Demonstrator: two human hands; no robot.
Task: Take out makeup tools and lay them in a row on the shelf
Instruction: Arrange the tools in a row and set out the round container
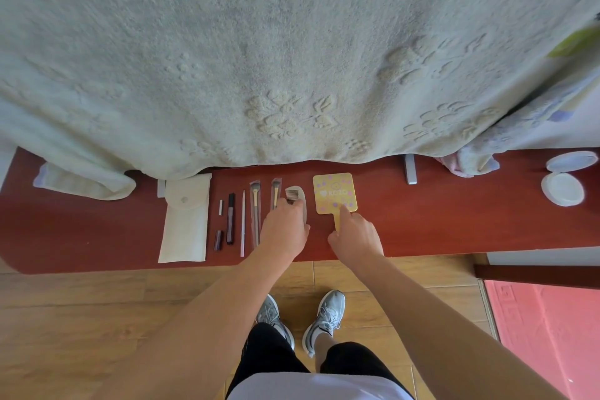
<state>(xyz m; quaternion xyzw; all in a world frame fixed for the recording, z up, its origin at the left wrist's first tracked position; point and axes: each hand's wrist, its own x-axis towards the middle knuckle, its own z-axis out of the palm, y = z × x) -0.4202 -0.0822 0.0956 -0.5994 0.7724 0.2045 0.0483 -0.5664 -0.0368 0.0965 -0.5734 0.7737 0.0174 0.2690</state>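
On the red-brown shelf (438, 221) the tools lie in a row. From the left: a white pouch (183, 221), a small silver cap (220, 206), a short dark tube (218, 240), a longer dark tube (230, 217), a thin pale pencil (243, 224), two sleeved brushes (255, 204) (276, 193), a grey comb (295, 195) and a yellow hand mirror (332, 193). My left hand (284, 227) lies over the comb's near end, fingers curled on it. My right hand (355, 237) pinches the mirror's handle, index finger stretched along it.
A pale fluffy blanket (292, 58) hangs over the shelf's back edge. A folded cloth (84, 182) lies at the far left and an open white compact (565, 178) at the far right. A metal bracket (410, 169) stands behind the mirror. Below are a wooden floor and a pink mat (548, 334).
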